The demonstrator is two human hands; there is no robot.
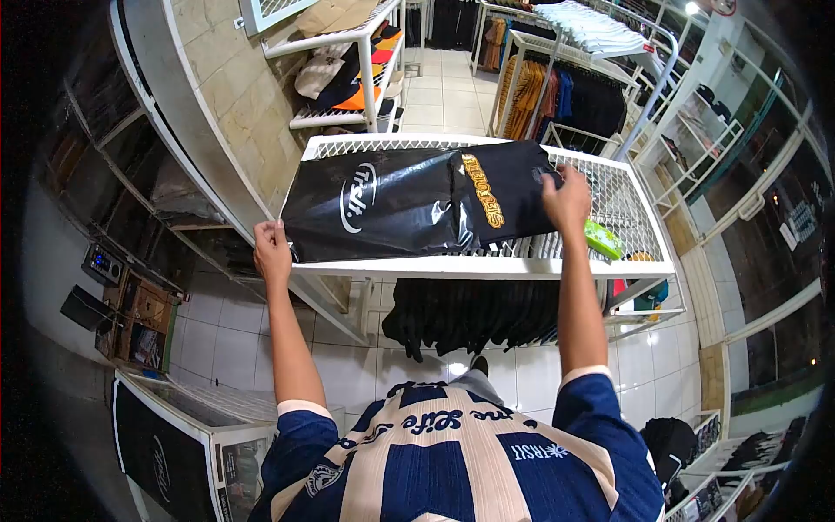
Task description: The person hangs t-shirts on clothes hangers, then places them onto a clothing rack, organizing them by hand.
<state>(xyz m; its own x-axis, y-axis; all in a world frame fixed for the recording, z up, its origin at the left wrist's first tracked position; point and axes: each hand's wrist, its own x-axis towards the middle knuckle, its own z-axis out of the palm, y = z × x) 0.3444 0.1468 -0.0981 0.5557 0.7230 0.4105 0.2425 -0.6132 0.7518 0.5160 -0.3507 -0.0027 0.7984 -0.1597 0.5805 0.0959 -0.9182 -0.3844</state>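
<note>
From my remote station, I see the left hand (273,250) pinching the glossy black bag (400,217); the right hand (568,198) has its grip on the black garment (524,178) (yellow-lettered), both across the tabletop (417,266).

the black garment (522,178) is partly hidden by the glossy bag (400,204) — in or beneath, unclear — the striped shirt (426,474) cut off below, the white notice (798,228) too small to read.

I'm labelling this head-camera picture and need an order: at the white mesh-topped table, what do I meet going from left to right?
Left hand → black plastic bag with white print → black garment with yellow lettering → right hand → bright green item.
</note>
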